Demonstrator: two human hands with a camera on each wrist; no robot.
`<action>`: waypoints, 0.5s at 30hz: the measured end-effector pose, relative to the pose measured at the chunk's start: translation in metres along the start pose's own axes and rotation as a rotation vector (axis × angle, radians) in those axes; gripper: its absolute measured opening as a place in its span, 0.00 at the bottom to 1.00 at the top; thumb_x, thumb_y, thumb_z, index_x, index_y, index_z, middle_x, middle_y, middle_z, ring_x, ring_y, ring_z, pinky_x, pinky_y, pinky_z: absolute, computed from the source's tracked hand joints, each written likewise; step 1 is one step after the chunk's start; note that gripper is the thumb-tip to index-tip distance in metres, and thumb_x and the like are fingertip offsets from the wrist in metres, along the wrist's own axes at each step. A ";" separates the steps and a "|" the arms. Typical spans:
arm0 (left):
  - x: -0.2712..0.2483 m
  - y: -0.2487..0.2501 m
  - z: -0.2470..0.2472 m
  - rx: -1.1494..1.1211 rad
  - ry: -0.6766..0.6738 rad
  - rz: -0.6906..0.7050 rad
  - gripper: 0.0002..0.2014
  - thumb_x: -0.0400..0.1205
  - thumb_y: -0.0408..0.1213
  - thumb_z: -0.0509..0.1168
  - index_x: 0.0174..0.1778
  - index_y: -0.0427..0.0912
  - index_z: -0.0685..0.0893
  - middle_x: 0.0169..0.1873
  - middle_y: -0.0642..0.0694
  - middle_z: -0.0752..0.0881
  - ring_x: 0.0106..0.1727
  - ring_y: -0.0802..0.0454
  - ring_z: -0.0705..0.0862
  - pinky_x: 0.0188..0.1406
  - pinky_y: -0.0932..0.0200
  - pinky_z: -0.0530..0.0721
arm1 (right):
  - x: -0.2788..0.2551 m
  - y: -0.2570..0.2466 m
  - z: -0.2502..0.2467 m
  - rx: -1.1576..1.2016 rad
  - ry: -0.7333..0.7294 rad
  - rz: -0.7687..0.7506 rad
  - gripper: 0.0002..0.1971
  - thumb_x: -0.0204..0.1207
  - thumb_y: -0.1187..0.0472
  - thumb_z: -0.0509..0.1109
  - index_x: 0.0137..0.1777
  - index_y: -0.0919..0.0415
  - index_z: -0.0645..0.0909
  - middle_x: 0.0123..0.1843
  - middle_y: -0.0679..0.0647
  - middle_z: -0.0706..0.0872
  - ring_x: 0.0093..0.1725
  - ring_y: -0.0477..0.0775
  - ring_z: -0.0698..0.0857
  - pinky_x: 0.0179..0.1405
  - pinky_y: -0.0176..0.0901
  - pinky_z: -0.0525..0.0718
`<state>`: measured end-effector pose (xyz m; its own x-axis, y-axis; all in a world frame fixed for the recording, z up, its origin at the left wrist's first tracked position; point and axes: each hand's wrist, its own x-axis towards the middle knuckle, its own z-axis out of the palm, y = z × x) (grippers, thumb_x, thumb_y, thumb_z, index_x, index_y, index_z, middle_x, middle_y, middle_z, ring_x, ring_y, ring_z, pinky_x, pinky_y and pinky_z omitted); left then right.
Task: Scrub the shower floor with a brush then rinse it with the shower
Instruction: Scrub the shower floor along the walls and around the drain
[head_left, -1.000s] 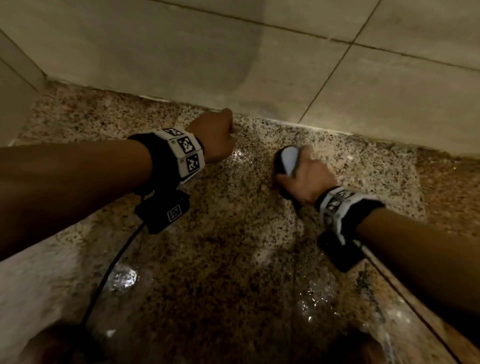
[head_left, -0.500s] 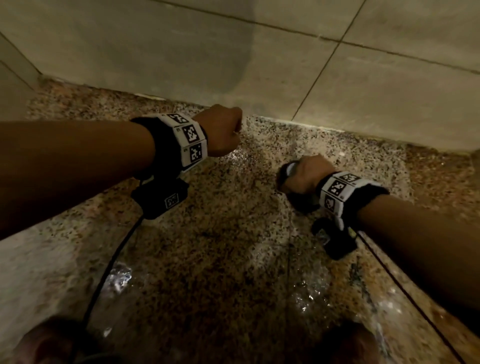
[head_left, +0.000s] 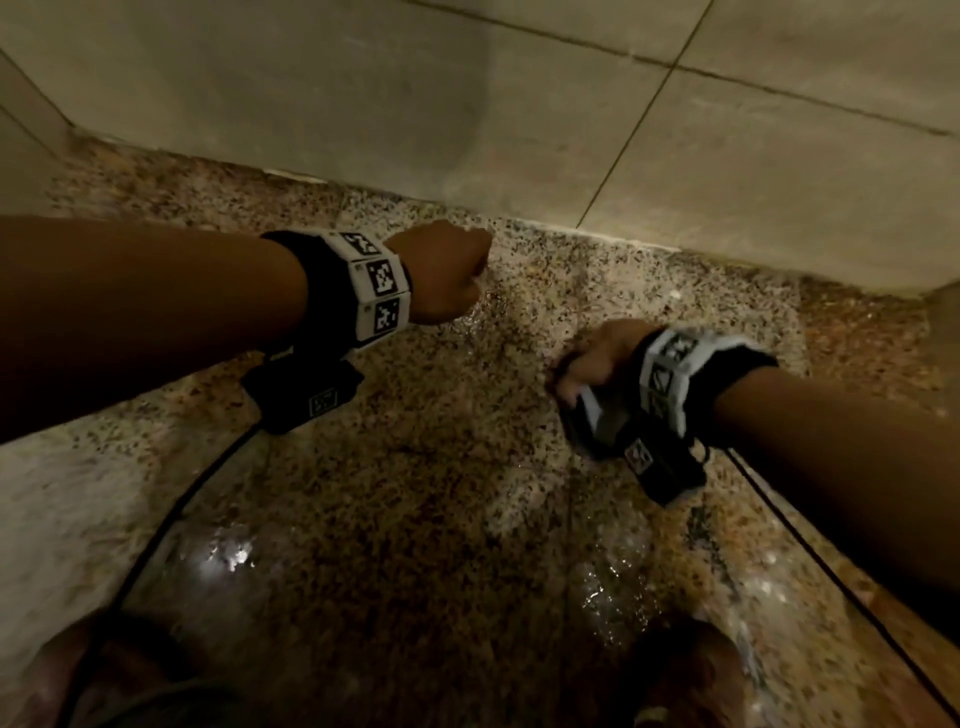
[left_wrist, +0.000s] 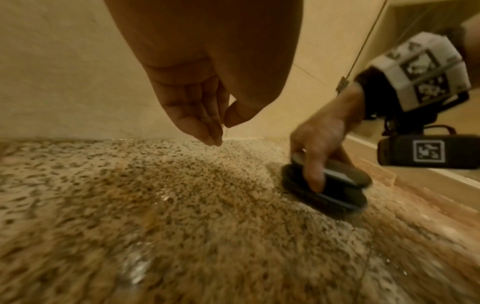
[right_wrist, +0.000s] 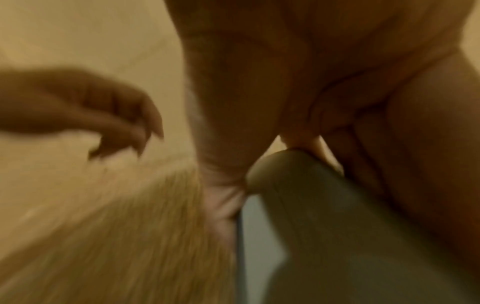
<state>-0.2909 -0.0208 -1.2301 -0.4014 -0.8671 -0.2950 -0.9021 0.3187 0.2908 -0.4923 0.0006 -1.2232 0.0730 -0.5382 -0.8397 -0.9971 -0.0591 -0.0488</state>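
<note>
While the right hand (head_left: 602, 358) grips the dark brush (left_wrist: 327, 187) pressed flat against the wet, speckled granite shower floor (head_left: 415, 493), the left hand (left_wrist: 207, 107) hangs beside it above the floor, fingers loosely curled, holding nothing. Beyond both hands rises a beige tiled wall (head_left: 519, 104).

Speckled granite floor (head_left: 415, 467) lies wet, glinting at 7 o'clock. Large beige wall tiles (head_left: 311, 93) rise from 10 to 2 o'clock. Light is dim and warm.

Speckled granite shower floor (head_left: 415, 467) wet; dark brush (left_wrist: 324, 191) resting on it
</note>
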 end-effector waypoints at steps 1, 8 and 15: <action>0.000 -0.004 0.001 0.011 -0.006 0.001 0.10 0.84 0.35 0.56 0.58 0.36 0.75 0.49 0.35 0.82 0.48 0.38 0.81 0.45 0.47 0.79 | 0.003 -0.003 0.011 0.024 -0.015 0.006 0.23 0.79 0.53 0.71 0.69 0.65 0.80 0.71 0.61 0.80 0.70 0.64 0.78 0.62 0.48 0.76; 0.006 0.003 0.009 0.004 0.003 0.003 0.10 0.82 0.35 0.59 0.57 0.37 0.76 0.50 0.35 0.83 0.49 0.37 0.80 0.47 0.46 0.81 | 0.027 -0.083 0.037 0.128 0.161 -0.105 0.36 0.67 0.29 0.72 0.64 0.59 0.80 0.59 0.57 0.83 0.54 0.58 0.81 0.44 0.44 0.78; 0.005 -0.001 0.012 -0.013 0.012 0.016 0.09 0.81 0.35 0.59 0.55 0.37 0.77 0.49 0.36 0.83 0.48 0.37 0.80 0.47 0.46 0.79 | 0.012 -0.019 -0.009 -0.024 0.038 -0.019 0.22 0.78 0.45 0.70 0.63 0.61 0.83 0.65 0.59 0.84 0.63 0.63 0.82 0.55 0.46 0.80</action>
<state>-0.2935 -0.0208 -1.2424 -0.4135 -0.8667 -0.2790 -0.8935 0.3272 0.3076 -0.4718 -0.0120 -1.2272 0.0931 -0.5681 -0.8177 -0.9947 -0.0891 -0.0514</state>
